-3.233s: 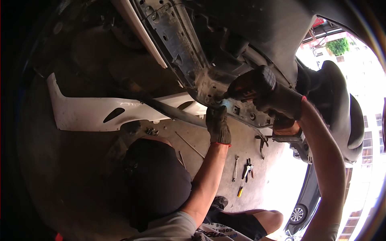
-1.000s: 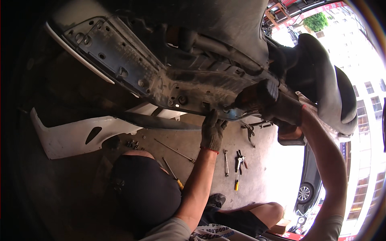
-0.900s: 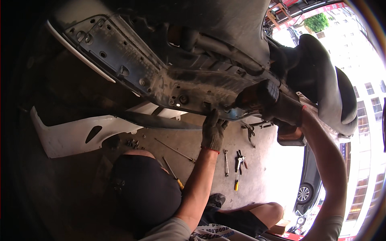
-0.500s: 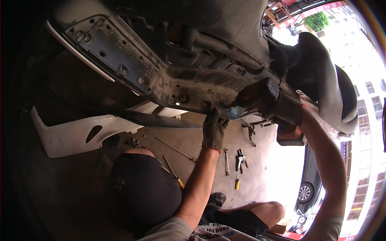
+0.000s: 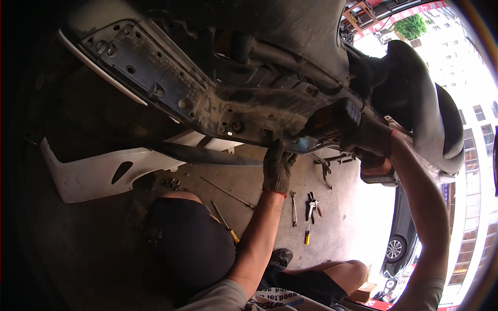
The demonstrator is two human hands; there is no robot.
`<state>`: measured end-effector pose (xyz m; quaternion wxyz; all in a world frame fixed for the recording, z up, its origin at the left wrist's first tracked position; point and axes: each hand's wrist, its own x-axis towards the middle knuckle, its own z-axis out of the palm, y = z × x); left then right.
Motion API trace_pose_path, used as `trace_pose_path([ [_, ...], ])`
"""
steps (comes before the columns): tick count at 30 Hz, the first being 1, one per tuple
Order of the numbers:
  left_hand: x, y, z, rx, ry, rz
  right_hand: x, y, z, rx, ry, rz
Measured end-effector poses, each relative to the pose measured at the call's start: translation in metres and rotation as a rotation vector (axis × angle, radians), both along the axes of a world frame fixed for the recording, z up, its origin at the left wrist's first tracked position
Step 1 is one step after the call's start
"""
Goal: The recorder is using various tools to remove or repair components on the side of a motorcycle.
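R hand [image 5: 367, 140], in a dark glove, has fingers clamped round a pistol-shaped power tool [image 5: 334, 119], hard-bodied w/ a blocky base, nose at the black panel's [image 5: 249, 118] lower lip. L hand [image 5: 276, 168], in ribbed knit w/ red cuff, reaches to that lip; can't tell if fingertips grip. Panel overhead: dusty, curved, punched w/ round & square holes. Below its edge, rough grey floor [image 5: 334, 228] gives open room R of L forearm, w/ slim metal wrench [image 5: 294, 210] & yellow-handled screwdriver [image 5: 307, 237] lying there. Smooth white panel [image 5: 93, 173] at far L.

A head-worn fisheye looks down at the nearby hands [image 5: 277, 170].
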<state>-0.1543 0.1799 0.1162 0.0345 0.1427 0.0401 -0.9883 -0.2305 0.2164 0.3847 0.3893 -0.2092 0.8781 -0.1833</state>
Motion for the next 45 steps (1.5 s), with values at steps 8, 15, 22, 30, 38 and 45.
trace_pose_path([
  [8,0.000,0.001,-0.003,0.032,-0.006,-0.002,-0.002,0.008,-0.002,0.010,-0.007,-0.085],
  [15,0.000,0.000,0.002,-0.023,0.003,0.010,-0.004,0.001,-0.002,-0.076,0.022,0.086],
  [22,-0.002,0.004,0.011,-0.030,0.032,-0.029,-0.006,0.030,0.015,0.172,0.137,0.015],
  [30,-0.005,0.011,0.007,-0.014,0.084,-0.035,0.006,0.032,0.033,0.202,0.319,0.042],
  [38,-0.002,-0.019,0.008,-0.339,-0.486,0.378,0.029,-0.062,0.011,-0.269,0.292,0.465],
  [45,0.002,-0.061,0.011,-0.453,-0.534,0.476,0.038,-0.092,-0.015,-0.229,0.091,0.051],
])
